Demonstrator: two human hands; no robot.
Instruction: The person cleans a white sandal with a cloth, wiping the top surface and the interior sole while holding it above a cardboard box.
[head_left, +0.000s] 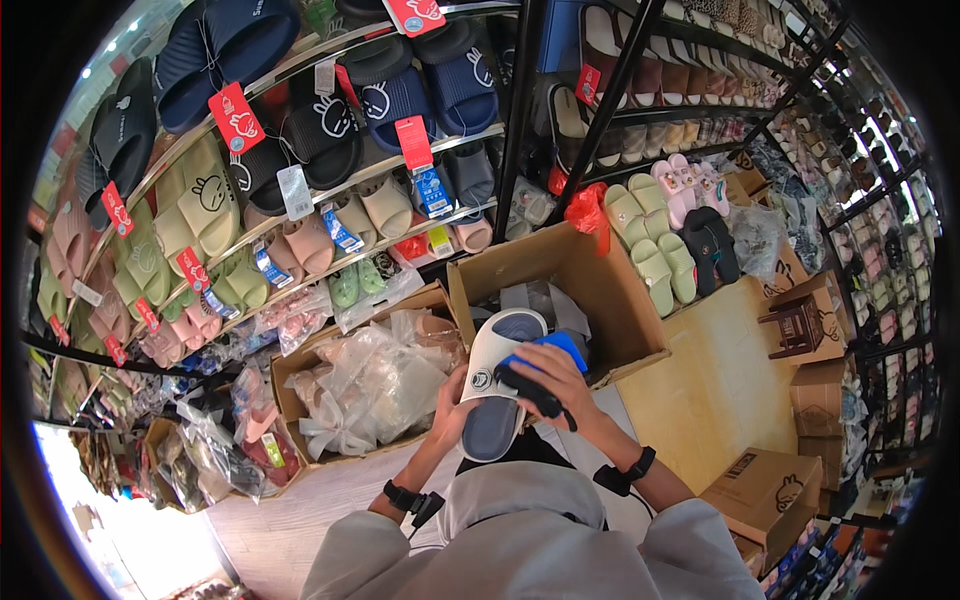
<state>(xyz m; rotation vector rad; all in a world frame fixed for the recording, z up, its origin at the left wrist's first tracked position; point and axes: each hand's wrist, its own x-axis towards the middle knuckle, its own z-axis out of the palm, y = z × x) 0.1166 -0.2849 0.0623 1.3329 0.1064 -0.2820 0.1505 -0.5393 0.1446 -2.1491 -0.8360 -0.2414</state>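
Observation:
My left hand grips the left edge of a white slide sandal with a dark grey footbed and a round emblem on its strap. Against the strap's right side, my right hand holds a black-handled brush; its bristles cannot be made out. A bright blue flat thing shows behind the fingers of my right hand; whether it is part of the brush I cannot tell. The sandal is over the near left edge of an open cardboard box with grey wrapping inside.
Another carton at the left holds plastic-wrapped footwear. Shelves of slippers rise ahead and to the left. Green, pink and black slippers lie right of the open box. A closed carton stands on the floor at the lower right.

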